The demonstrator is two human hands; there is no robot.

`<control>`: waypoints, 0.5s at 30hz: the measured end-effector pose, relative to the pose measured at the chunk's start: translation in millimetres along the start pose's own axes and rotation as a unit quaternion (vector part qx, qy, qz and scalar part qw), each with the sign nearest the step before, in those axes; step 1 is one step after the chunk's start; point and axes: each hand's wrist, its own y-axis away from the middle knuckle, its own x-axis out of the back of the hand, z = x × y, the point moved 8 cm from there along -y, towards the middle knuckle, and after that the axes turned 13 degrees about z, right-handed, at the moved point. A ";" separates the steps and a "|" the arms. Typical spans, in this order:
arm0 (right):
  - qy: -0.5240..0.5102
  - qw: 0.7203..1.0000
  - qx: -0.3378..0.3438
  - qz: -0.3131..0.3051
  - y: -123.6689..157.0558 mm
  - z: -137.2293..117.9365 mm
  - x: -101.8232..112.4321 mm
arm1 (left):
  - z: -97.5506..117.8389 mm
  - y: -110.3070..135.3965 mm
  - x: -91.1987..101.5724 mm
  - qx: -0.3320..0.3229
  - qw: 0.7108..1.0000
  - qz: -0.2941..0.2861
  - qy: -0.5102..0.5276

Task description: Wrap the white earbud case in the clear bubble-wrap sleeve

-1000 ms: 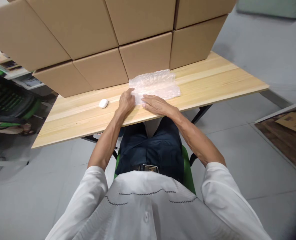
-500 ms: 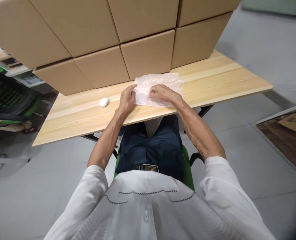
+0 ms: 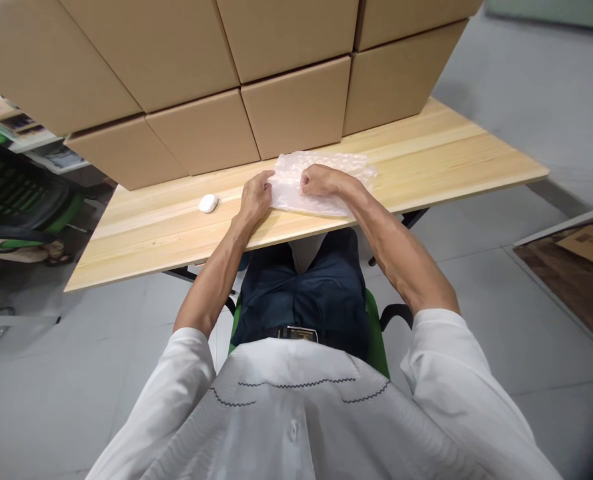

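A sheet of clear bubble wrap (image 3: 326,175) lies on the wooden table (image 3: 451,160) in front of me. My left hand (image 3: 255,199) rests at the sheet's left edge, fingers curled onto it. My right hand (image 3: 321,180) sits on top of the sheet with its fingers closed, pinching the wrap. A small white rounded object (image 3: 208,203) lies on the table to the left of my left hand, apart from it.
Stacked cardboard boxes (image 3: 296,100) line the back of the table, right behind the bubble wrap. I sit on a green chair (image 3: 376,333). Grey floor surrounds the table; a green chair (image 3: 21,200) and clutter stand at the left.
My right hand moved from the sheet's near edge up onto its middle and closed. The bubble wrap has flattened and shifted slightly right. My left hand stayed at the left edge.
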 end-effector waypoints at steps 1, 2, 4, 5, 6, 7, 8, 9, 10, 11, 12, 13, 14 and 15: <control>0.000 1.000 0.000 0.004 0.9 0.7 0.8 | 0.1 0.0 -0.6 0.001 1.000 -0.004 -0.003; 0.002 1.000 0.002 0.008 1.2 1.6 1.7 | 0.6 0.1 -0.9 0.002 1.000 -0.008 -0.006; 0.012 1.000 0.013 0.020 -0.1 2.9 3.4 | 2.4 0.4 -0.6 0.006 1.000 -0.014 -0.015; 0.018 0.999 0.022 0.026 -1.1 2.8 4.4 | 4.0 0.6 -0.2 0.006 1.000 -0.018 -0.020; 0.026 0.999 0.032 0.033 -2.1 2.4 5.5 | 5.7 0.6 0.1 0.006 0.999 -0.022 -0.025; 0.034 0.998 0.040 0.040 -2.7 1.8 6.7 | 7.6 0.4 0.3 0.005 0.999 -0.026 -0.029; 0.043 0.997 0.045 0.045 -2.7 0.9 7.9 | 9.1 0.0 0.3 0.004 0.999 -0.030 -0.033; 0.053 0.996 0.048 0.048 -2.0 -0.2 8.9 | 10.3 -0.7 0.0 0.004 0.999 -0.034 -0.037; 0.064 0.996 0.050 0.049 -0.7 -1.7 9.7 | 10.9 -1.6 -0.6 0.004 0.998 -0.039 -0.039; 0.078 0.995 0.049 0.048 1.0 -3.5 10.3 | 10.9 -2.8 -1.4 0.005 0.998 -0.042 -0.041; 0.092 0.994 0.048 0.046 3.1 -5.4 10.9 | 10.5 -4.1 -2.3 0.005 0.998 -0.044 -0.042; 0.105 0.992 0.046 0.044 5.4 -7.3 11.3 | 9.8 -5.5 -3.2 0.005 0.998 -0.045 -0.042; 0.118 0.991 0.042 0.042 7.5 -8.8 11.6 | 8.9 -6.9 -4.2 0.004 0.998 -0.045 -0.040; 0.131 0.990 0.035 0.039 9.6 -9.8 11.8 | 7.9 -8.3 -5.1 0.003 0.998 -0.043 -0.036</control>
